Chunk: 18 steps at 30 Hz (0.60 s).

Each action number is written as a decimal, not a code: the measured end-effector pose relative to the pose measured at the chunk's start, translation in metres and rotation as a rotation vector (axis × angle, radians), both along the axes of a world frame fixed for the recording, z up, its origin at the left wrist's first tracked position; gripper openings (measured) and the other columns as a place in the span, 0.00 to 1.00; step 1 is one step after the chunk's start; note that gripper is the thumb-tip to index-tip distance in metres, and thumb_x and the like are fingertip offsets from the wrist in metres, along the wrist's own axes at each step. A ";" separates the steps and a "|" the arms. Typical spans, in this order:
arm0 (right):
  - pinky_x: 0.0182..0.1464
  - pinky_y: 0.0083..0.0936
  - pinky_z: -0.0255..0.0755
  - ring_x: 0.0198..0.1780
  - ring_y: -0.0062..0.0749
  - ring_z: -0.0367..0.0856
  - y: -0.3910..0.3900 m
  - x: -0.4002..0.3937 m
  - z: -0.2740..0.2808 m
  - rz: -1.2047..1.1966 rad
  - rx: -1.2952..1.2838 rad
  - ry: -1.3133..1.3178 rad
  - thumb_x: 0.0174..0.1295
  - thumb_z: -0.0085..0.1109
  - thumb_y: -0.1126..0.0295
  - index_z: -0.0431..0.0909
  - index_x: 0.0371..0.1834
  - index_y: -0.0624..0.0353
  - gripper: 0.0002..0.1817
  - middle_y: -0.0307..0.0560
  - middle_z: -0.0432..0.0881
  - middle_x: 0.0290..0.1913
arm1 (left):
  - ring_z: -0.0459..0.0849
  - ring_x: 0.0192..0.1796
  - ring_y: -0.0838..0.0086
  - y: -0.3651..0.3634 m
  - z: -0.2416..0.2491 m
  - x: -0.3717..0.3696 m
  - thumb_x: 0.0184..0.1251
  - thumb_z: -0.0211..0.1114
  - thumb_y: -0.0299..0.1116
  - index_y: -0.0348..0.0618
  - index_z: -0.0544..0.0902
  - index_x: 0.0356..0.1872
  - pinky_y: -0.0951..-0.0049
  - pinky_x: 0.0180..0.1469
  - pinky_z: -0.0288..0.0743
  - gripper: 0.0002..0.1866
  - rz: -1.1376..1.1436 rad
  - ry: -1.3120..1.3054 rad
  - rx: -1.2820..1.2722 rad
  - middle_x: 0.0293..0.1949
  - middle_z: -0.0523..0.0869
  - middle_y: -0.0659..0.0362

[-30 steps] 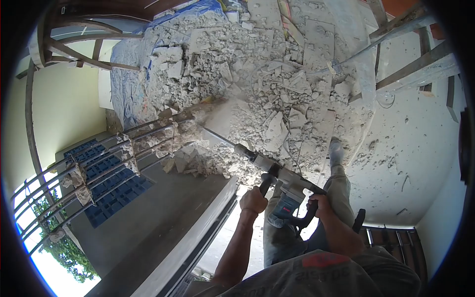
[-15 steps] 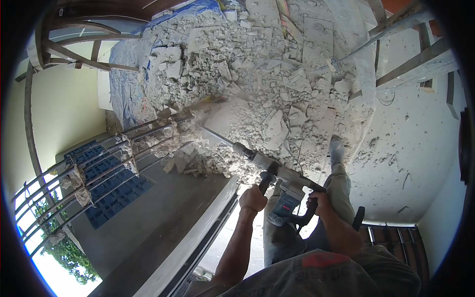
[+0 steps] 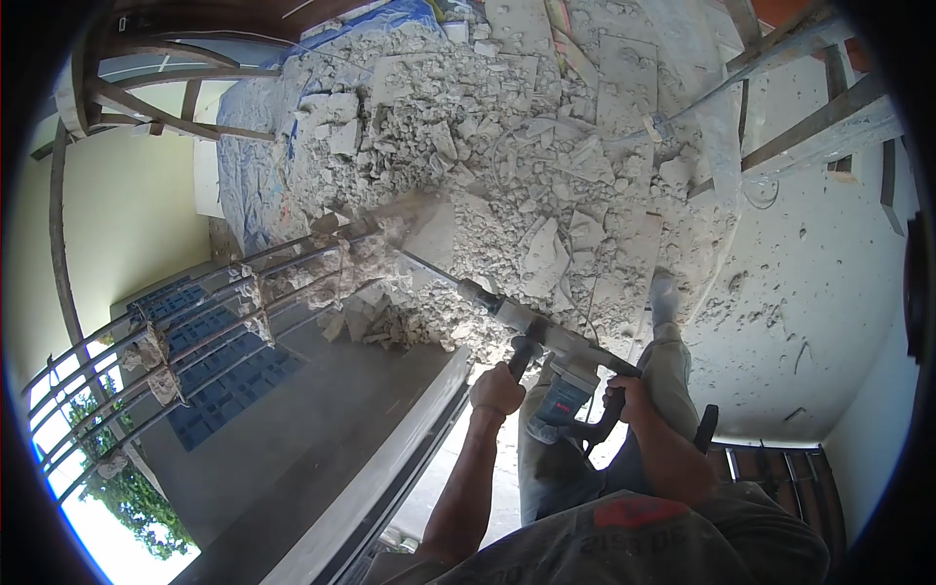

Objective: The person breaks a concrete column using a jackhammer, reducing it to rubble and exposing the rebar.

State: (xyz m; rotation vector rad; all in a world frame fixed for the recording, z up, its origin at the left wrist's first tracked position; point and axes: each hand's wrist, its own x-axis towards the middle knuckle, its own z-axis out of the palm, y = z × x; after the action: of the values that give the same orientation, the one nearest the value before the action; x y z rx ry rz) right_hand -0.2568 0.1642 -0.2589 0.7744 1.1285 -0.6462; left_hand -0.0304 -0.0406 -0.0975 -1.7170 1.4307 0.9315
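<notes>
both hands (image 3: 564,392) grip the hammer drill (image 3: 552,341), chisel angled toward bars (image 3: 292,268).

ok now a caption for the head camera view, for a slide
Left hand and right hand grip a demolition hammer, its chisel at the broken end of a rebar cage

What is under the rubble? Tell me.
Blue sheeting shows along the upper-left edges of the rubble. Whatever lies beneath the middle is covered and cannot be seen.
</notes>
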 end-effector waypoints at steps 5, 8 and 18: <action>0.31 0.37 0.73 0.24 0.39 0.75 -0.002 -0.001 -0.003 -0.016 0.006 -0.004 0.52 0.63 0.74 0.75 0.29 0.60 0.06 0.46 0.74 0.23 | 0.88 0.48 0.49 -0.003 0.000 0.000 0.54 0.64 0.36 0.38 0.83 0.45 0.51 0.51 0.80 0.18 0.000 0.000 0.013 0.41 0.89 0.43; 0.31 0.38 0.73 0.24 0.39 0.76 -0.005 -0.001 0.001 -0.014 0.014 0.013 0.51 0.64 0.75 0.75 0.30 0.61 0.06 0.47 0.75 0.23 | 0.88 0.48 0.49 -0.004 -0.002 0.001 0.54 0.65 0.37 0.38 0.83 0.45 0.51 0.51 0.80 0.18 -0.008 0.002 0.012 0.42 0.89 0.43; 0.31 0.38 0.74 0.24 0.40 0.77 -0.015 0.002 -0.008 0.001 0.009 0.010 0.49 0.65 0.75 0.76 0.28 0.62 0.07 0.48 0.76 0.23 | 0.88 0.49 0.49 -0.019 0.000 0.001 0.53 0.67 0.39 0.38 0.83 0.45 0.52 0.53 0.80 0.20 0.015 -0.014 0.039 0.43 0.89 0.42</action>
State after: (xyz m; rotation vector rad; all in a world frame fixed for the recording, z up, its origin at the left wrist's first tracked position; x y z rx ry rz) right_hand -0.2550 0.1494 -0.2668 0.7792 1.1411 -0.6454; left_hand -0.0297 -0.0594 -0.0977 -1.7038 1.3839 0.9480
